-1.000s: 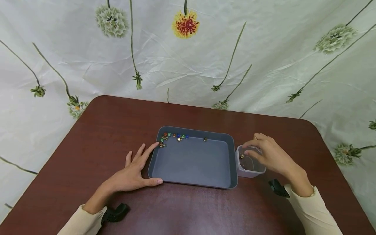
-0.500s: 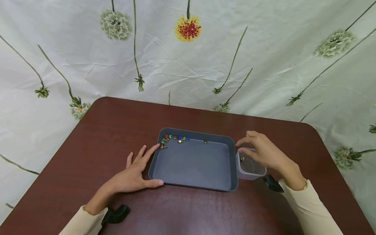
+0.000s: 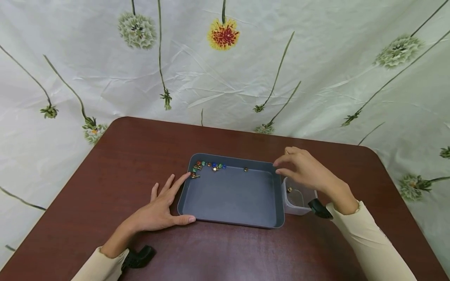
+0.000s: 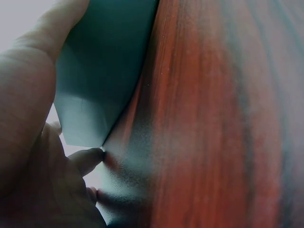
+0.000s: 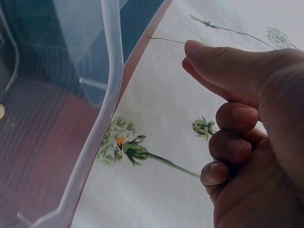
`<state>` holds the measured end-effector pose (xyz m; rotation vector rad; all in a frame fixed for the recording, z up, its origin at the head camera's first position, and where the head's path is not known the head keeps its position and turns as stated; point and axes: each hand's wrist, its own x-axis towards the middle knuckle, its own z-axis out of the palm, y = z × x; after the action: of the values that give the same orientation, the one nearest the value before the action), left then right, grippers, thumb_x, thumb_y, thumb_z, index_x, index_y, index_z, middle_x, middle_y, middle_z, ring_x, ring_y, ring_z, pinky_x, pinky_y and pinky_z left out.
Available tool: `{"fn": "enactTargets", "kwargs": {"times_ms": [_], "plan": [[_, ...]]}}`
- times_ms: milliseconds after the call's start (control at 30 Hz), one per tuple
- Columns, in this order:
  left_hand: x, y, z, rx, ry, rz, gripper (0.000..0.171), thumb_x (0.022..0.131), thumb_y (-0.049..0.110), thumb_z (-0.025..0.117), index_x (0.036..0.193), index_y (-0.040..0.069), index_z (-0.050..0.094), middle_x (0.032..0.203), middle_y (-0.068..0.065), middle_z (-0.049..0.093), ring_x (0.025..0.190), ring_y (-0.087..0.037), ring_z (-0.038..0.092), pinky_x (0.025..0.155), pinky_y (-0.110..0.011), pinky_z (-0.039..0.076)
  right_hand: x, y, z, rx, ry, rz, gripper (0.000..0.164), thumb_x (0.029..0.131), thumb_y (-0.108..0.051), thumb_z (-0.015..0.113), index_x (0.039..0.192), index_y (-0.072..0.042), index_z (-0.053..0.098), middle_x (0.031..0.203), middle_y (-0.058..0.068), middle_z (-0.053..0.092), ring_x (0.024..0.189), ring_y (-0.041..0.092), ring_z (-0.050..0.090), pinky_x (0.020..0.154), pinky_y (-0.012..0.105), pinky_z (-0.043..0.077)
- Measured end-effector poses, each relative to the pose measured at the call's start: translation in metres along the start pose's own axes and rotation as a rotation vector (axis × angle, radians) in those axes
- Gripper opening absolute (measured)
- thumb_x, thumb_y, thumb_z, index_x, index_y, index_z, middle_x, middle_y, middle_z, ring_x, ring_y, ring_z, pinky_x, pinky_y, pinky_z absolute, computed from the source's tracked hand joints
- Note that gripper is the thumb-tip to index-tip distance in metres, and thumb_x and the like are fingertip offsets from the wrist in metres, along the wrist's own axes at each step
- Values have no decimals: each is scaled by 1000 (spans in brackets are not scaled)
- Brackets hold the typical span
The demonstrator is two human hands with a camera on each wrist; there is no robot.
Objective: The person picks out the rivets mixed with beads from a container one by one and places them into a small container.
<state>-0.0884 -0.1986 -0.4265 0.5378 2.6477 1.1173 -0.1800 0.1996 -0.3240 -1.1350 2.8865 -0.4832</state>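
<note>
Fingers spread, my left hand point(image 3: 158, 210) rests at the left side of a shallow grey tray point(image 3: 232, 222), index finger and thumb at its rim. Inside lie several small shiny pieces point(image 3: 215, 169) in gold, blue, green and orange, gathered at the far left corner. A lone gold-brown piece point(image 3: 245, 169) sits apart towards the far right. My right hand point(image 3: 306, 169) hovers over the tray's far right corner. Its thumb and index finger point forward with a small gap and nothing seen between them; the other fingers curl under in the right wrist view.
A clear plastic container point(image 3: 297, 210) stands against the tray's right side, holding a small gold piece point(image 3: 289, 190); my right wrist passes above it. The dark red-brown table point(image 3: 147, 148) ends at a flower-printed white cloth point(image 3: 316, 78) behind.
My right hand has moved left, from over the clear container to the tray's far right corner. My left hand stays at the tray's left rim, and the small pieces lie as before.
</note>
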Motion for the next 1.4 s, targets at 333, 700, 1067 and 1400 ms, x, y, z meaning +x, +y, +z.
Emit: {"fn": "enactTargets", "kwargs": {"times_ms": [333,700,1067,1400], "plan": [[-2,0,1,-14,-1,-23,107,71,54,75,151,36,5,158,-3,10,145,-35,-9,103,-65,-15,20,-6,7,18,-50,-33,20,83,-19,72,102,-11,73,72,0,40,65,9,30,61,23,31],[-2,0,2,-10,-4,-23,108,71,55,75,150,36,5,158,-4,12,145,-36,-9,103,-66,-15,34,-20,13,13,-80,-49,20,86,-22,69,103,-11,72,74,3,45,67,10,36,63,24,34],[-2,-2,-1,-13,1,-16,107,73,53,75,151,34,5,158,-8,11,145,-37,-9,103,-65,-16,58,-25,27,36,-116,-81,17,86,-21,69,101,-13,73,78,-1,49,75,17,46,67,26,38],[1,1,0,-11,-6,-19,107,71,55,75,150,36,6,157,-5,12,145,-35,-9,104,-65,-15,74,-30,39,40,-164,-82,19,85,-24,70,102,-15,72,78,2,49,71,13,39,65,27,34]]}}
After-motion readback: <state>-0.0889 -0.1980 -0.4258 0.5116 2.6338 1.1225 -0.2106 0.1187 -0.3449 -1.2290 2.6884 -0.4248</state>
